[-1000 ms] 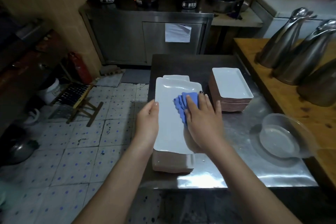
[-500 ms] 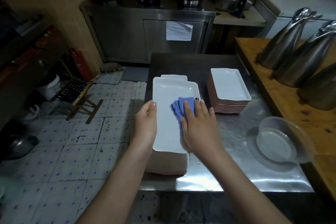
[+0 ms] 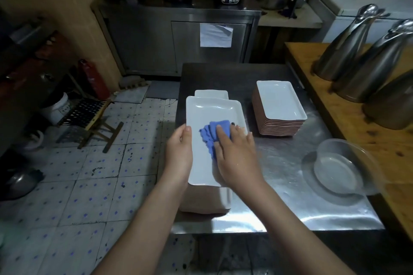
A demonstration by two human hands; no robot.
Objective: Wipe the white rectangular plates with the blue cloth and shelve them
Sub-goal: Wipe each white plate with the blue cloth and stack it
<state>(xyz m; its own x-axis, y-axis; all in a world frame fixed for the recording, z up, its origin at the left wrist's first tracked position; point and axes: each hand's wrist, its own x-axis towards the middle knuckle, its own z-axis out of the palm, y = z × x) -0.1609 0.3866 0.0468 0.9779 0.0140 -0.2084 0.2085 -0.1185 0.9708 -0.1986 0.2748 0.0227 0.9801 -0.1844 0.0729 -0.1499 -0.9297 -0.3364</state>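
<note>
Lying over the near stack (image 3: 205,202), the white rectangular plate (image 3: 212,116) took the blue cloth (image 3: 215,133) under the flat-fingered right hand (image 3: 238,158); the left hand (image 3: 178,152) gripped its 9 o'clock rim. Hard strokes might skid it off toward the floor.

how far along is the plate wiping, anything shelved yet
Possibly done: the neat stack on the right, though nothing shows whether it was wiped. In hand: the right hand presses the blue cloth on the top plate while the left hand grips its edge. Left: the plates underneath it, and all shelving; no plate is seen on a shelf.
</note>
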